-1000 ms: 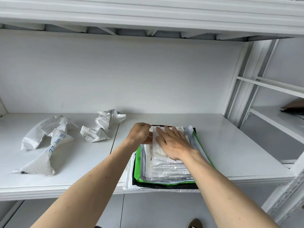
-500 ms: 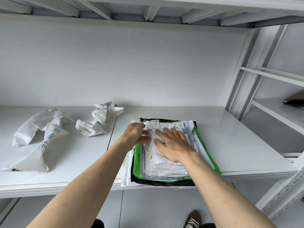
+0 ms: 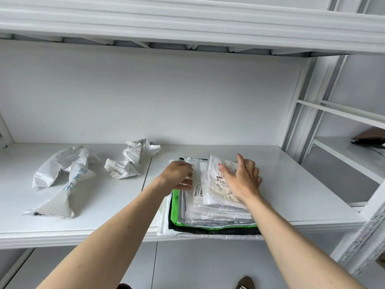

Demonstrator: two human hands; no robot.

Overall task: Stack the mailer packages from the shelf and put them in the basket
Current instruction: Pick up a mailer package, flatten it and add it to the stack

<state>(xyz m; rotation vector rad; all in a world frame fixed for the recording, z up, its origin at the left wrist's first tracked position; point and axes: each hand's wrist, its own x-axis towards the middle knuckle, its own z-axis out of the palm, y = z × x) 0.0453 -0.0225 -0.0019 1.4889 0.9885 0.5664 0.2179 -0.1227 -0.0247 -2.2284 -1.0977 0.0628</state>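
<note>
A stack of flat mailer packages (image 3: 216, 215), white on top with a green and a black one lower down, lies on the white shelf (image 3: 302, 184) near its front edge. My left hand (image 3: 179, 176) rests on the stack's far left corner with its fingers bent over the top mailers. My right hand (image 3: 243, 180) lies on the top white mailer (image 3: 214, 170), fingers spread and partly lifted. Two crumpled white mailers (image 3: 62, 178) lie at the left, and another crumpled mailer (image 3: 129, 163) sits in the middle of the shelf. No basket is in view.
The upper shelf board (image 3: 187, 28) hangs low overhead. A white upright post (image 3: 295, 113) bounds the shelf on the right, with a neighbouring rack (image 3: 350, 151) beyond it. A shoe (image 3: 243, 283) shows on the floor below.
My right hand has slid to the right and lifted its fingers off the top mailer. My left hand stays at the stack's left corner. The camera has tilted a little.
</note>
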